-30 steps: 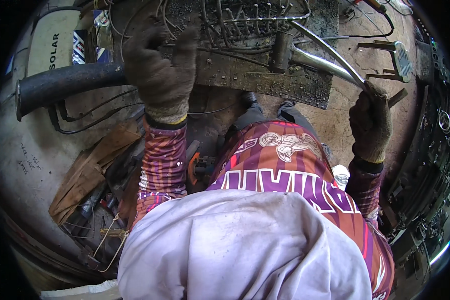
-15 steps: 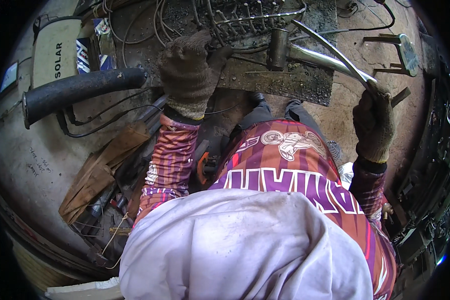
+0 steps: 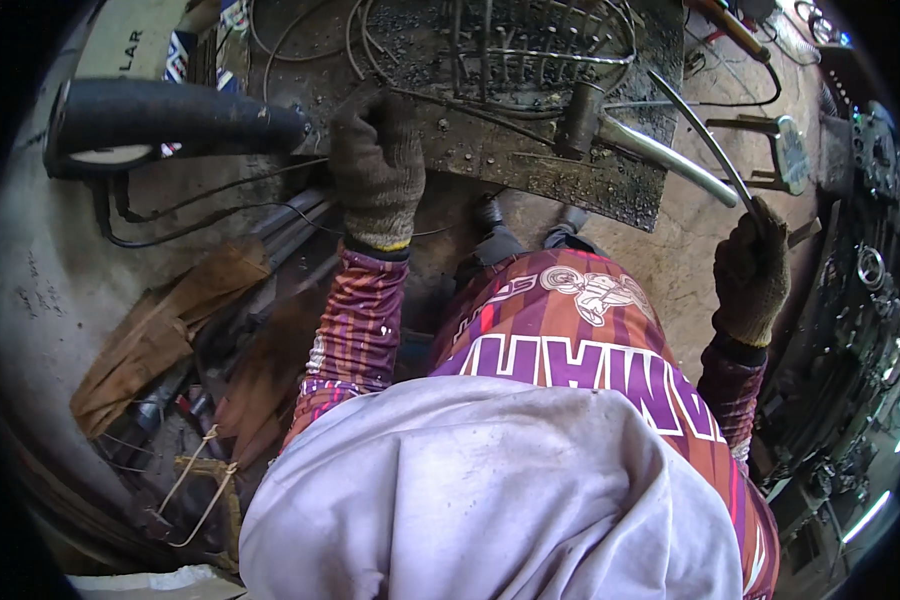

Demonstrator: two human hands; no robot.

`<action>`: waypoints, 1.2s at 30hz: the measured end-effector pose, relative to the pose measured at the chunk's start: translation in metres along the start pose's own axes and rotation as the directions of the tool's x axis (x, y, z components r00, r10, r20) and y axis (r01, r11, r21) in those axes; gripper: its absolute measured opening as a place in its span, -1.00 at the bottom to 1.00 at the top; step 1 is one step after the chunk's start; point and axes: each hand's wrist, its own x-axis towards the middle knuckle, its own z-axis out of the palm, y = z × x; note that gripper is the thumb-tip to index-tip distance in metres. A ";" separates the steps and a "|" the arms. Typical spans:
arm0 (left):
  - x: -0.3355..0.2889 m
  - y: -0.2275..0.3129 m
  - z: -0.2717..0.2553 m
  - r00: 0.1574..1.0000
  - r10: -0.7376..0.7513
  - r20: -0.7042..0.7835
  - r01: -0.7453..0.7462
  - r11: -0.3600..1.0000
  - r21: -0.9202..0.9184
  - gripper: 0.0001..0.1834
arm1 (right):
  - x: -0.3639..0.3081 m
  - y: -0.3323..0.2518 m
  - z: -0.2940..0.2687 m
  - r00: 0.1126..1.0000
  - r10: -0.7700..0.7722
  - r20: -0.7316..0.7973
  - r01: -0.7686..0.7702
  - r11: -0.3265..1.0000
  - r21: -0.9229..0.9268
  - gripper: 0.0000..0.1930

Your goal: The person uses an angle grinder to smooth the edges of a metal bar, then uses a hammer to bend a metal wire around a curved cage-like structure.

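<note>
My left hand (image 3: 378,165), in a dirty knitted glove, is closed at the near left edge of a dark metal plate (image 3: 530,180). Thin rods of a metal rack (image 3: 540,55) run close by its fingertips; what lies inside the fingers is hidden. At the right, my gloved right hand (image 3: 753,275) grips a slim, curved metal bar (image 3: 705,130), which points up and left, while a short flat stub shows on the other side of the fist. A heavy hammer (image 3: 577,120) rests on the plate, its silver handle reaching past the edge towards that hand.
A thick black pipe (image 3: 180,118) lies left of my left hand, with cables (image 3: 200,215) below it. Brown cloth (image 3: 160,335) covers metal bars at the lower left. A small metal stand (image 3: 792,155) is on the floor at right, near dark machinery (image 3: 850,330).
The view has shifted, showing more of the rack. My left hand's thumb has drawn in. My right hand and the curved bar have moved away from the end of the hammer handle.
</note>
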 end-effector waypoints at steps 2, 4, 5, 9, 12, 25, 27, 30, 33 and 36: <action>-0.003 -0.003 0.008 0.999 -0.030 -0.041 0.030 1.000 -0.003 -0.71 | -0.001 -0.005 0.001 0.998 -0.025 -0.058 0.026 0.999 0.026 -0.54; -0.003 -0.006 0.010 0.995 0.027 -0.092 -0.033 0.997 -0.063 -0.73 | -0.001 -0.013 0.003 0.997 -0.041 -0.068 0.039 0.999 -0.022 -0.54; -0.006 -0.008 0.010 0.994 0.012 -0.110 -0.019 0.998 -0.064 -0.73 | 0.000 -0.017 0.000 0.997 -0.037 -0.070 0.036 0.999 -0.019 -0.54; -0.010 -0.016 0.012 0.990 -0.085 -0.111 0.068 0.987 -0.143 -0.75 | 0.009 -0.035 0.000 0.996 -0.059 -0.063 0.055 0.996 -0.077 -0.58; -0.012 -0.017 0.011 0.976 -0.196 -0.094 0.165 0.951 -0.262 -0.77 | 0.021 -0.046 -0.011 0.996 -0.071 -0.059 0.067 0.996 -0.063 -0.61; -0.009 0.187 0.060 0.881 0.365 0.301 -0.283 0.916 -0.283 -0.71 | 0.103 -0.063 -0.114 0.896 -0.294 0.333 0.444 0.615 -0.652 -0.58; -0.019 0.233 0.099 0.827 0.319 0.464 -0.244 0.946 -0.215 -0.62 | 0.121 -0.072 -0.137 0.921 -0.244 0.304 0.377 0.756 -0.535 -0.59; -0.033 0.264 0.123 0.780 0.121 0.614 -0.242 0.963 0.117 -0.49 | 0.137 -0.083 -0.154 0.958 0.042 0.283 -0.020 0.997 -0.078 -0.59; -0.048 0.270 0.136 0.799 -0.012 0.601 -0.216 0.927 0.305 -0.42 | 0.157 -0.099 -0.175 0.947 -0.067 0.315 0.212 0.866 -0.452 -0.57; -0.063 0.265 0.157 0.880 -0.002 0.475 -0.216 0.889 0.404 -0.44 | 0.180 -0.127 -0.189 0.836 0.200 0.512 -0.216 0.976 -0.028 -0.65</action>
